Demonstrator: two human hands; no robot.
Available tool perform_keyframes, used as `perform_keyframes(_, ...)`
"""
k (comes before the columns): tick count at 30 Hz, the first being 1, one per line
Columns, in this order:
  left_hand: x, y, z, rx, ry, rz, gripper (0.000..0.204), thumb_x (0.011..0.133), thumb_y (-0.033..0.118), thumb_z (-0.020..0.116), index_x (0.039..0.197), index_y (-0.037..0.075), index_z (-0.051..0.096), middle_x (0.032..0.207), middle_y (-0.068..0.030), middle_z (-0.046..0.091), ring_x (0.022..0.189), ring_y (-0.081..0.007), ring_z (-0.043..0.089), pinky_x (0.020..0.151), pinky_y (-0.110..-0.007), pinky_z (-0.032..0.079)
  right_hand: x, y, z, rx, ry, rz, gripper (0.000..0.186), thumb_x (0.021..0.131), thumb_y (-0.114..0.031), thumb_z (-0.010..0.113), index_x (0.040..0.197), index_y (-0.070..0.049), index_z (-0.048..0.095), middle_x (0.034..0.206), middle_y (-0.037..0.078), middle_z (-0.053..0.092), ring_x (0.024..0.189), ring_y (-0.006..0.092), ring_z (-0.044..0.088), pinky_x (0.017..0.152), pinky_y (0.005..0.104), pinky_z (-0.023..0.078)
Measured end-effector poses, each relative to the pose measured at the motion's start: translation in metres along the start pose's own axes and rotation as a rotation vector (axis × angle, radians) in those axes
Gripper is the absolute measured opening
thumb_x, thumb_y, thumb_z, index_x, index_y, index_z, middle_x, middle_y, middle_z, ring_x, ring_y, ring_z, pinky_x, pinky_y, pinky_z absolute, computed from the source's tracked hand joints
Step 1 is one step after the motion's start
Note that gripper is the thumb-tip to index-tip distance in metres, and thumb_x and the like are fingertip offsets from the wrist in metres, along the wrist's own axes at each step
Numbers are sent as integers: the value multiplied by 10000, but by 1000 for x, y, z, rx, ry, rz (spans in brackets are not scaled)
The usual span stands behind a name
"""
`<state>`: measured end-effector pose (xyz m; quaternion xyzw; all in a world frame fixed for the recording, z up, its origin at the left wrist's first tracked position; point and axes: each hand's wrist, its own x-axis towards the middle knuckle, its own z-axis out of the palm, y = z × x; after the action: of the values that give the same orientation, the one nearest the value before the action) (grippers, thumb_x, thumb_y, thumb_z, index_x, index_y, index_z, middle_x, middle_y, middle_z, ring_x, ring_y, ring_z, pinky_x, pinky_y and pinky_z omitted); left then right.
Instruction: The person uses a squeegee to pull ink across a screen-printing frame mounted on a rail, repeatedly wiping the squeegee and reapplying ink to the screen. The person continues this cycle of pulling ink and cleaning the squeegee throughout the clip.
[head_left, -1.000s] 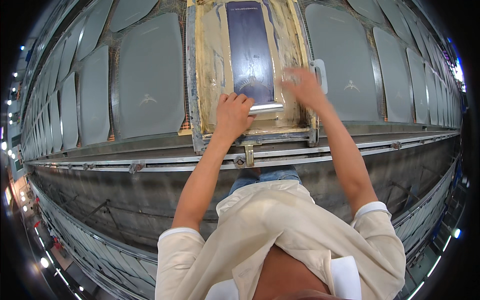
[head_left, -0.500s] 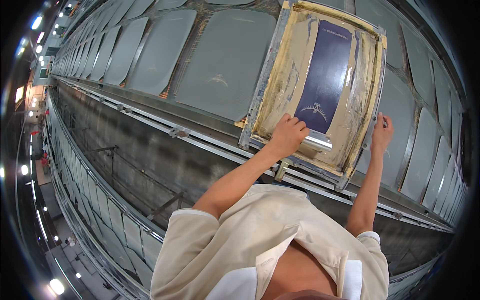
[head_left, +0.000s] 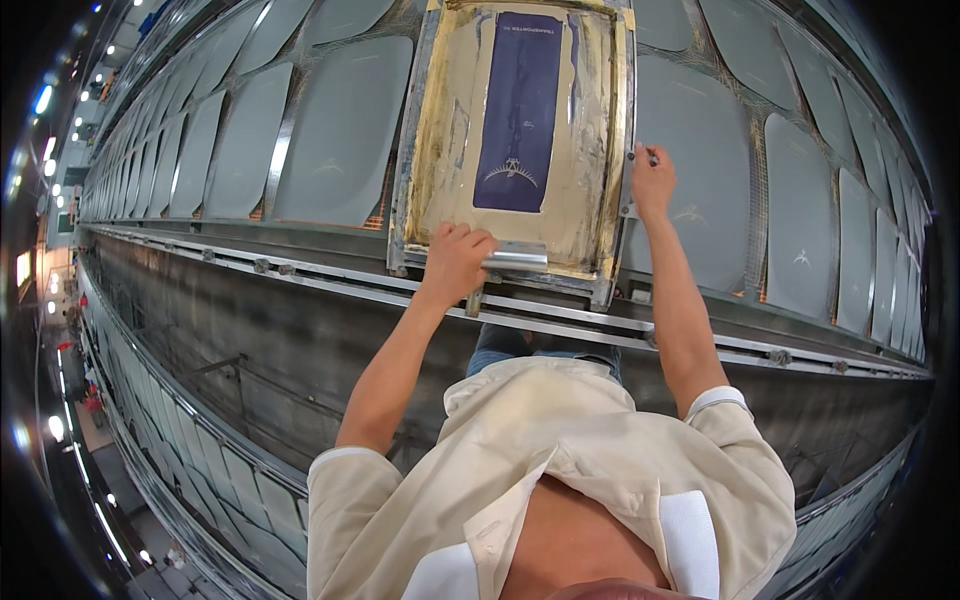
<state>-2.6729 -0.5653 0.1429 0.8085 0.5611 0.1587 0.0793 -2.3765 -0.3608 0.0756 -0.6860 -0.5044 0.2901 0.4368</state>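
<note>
The left hand [head_left: 460, 260] is gripping the left end of a silver bar [head_left: 522, 261], which is jutting rightward from that grip over the near end of a frame [head_left: 420, 150]. Beyond the grip, a purple patch [head_left: 520, 110] is showing a pale crest. Farther right, the right hand [head_left: 653, 182] is curling its fingers at the frame's side; whether it is holding anything, I cannot tell. On both sides of the grip, grey sheets [head_left: 345, 130] are covering a long table, several bearing faint pale marks. A metal rail [head_left: 700, 345] is running along its edge just below the grip. Well left of the grip, room lights [head_left: 55, 428] are glowing
</note>
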Motion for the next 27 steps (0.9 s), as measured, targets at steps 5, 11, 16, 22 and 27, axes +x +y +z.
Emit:
perform_keyframes(5, -28, -22, 6, 17, 20, 78, 407, 601, 44, 735, 996, 128, 683, 1049, 5, 683, 912, -224, 591, 870, -395, 425, -1, 2, 21, -73, 59, 5, 328, 931, -343, 684, 1021, -28, 701, 810, 112, 693, 709, 202, 601, 690, 359, 485)
perform_keyframes(11, -7, -40, 25, 34, 87, 128, 365, 656, 12, 695, 1008, 105, 671, 1036, -6, 670, 910, -223, 588, 866, -398, 419, 4, 20, 31, -170, 54, 25, 333, 927, -353, 660, 1025, -39, 709, 921, 183, 724, 840, 359, 683, 788, 411, 516)
perform_keyframes(16, 76, -91, 37, 72, 171, 140, 349, 662, -27, 676, 982, 110, 682, 1008, 4, 675, 881, -224, 589, 838, -391, 414, 6, 4, 24, -271, -119, 123, 321, 946, -351, 628, 1053, -58, 705, 896, 208, 711, 848, 377, 684, 777, 444, 522)
perform_keyframes(22, 235, -177, 52, 90, 192, 151, 383, 633, -21, 708, 987, 126, 703, 1032, 7, 693, 922, -228, 611, 842, -391, 425, 34, -44, 12, -664, -376, 154, 358, 939, -371, 660, 1121, -66, 704, 1073, 202, 693, 989, 383, 657, 835, 483, 521)
perform_keyframes(27, 353, -236, 49, 62, 173, 176, 247, 701, 102, 723, 944, 142, 730, 918, -27, 708, 875, -253, 643, 815, -417, 434, 130, -90, 79, -295, -354, -435, 556, 892, -420, 725, 1335, -103, 613, 1257, 197, 633, 1196, 404, 569, 1023, 463, 453)
